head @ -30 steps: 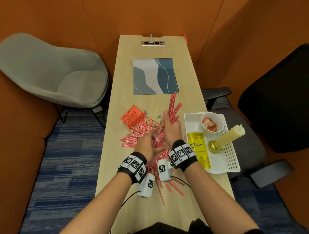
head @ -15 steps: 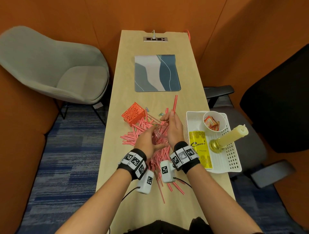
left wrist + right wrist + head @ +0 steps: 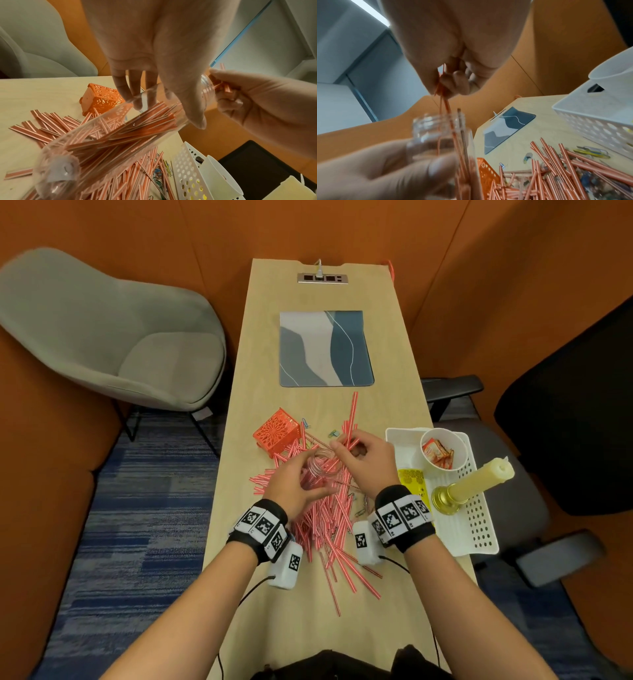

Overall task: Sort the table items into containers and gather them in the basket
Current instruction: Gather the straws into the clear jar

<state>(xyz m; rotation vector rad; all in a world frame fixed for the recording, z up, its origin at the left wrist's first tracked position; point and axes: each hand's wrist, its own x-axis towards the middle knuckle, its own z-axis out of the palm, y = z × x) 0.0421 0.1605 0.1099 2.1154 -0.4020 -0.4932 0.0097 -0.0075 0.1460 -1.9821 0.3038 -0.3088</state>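
Observation:
My left hand [image 3: 299, 477] grips a clear plastic bottle [image 3: 318, 465], tilted over the table, with several red-and-white striped straws inside [image 3: 120, 135]. My right hand [image 3: 344, 445] pinches a few straws [image 3: 443, 100] at the bottle's mouth [image 3: 435, 128]; their far ends stick out past my fingers. A big loose pile of the same straws [image 3: 329, 525] lies beneath both hands. An orange lattice box [image 3: 275, 433] lies tipped on its side left of the pile. The white perforated basket [image 3: 476, 535] stands at the right edge.
In the basket are a white cup [image 3: 460, 451] of sachets, a yellow packet [image 3: 412, 481] and a candle [image 3: 479, 484] in a brass holder. Small paper clips [image 3: 334, 434] lie among the straws. A blue-grey mat [image 3: 325, 347] lies farther back. Chairs flank the narrow table.
My right hand has drawn back toward the bottle, feeding the straws in; less of their length sticks out beyond the fingers. The left hand still holds the bottle.

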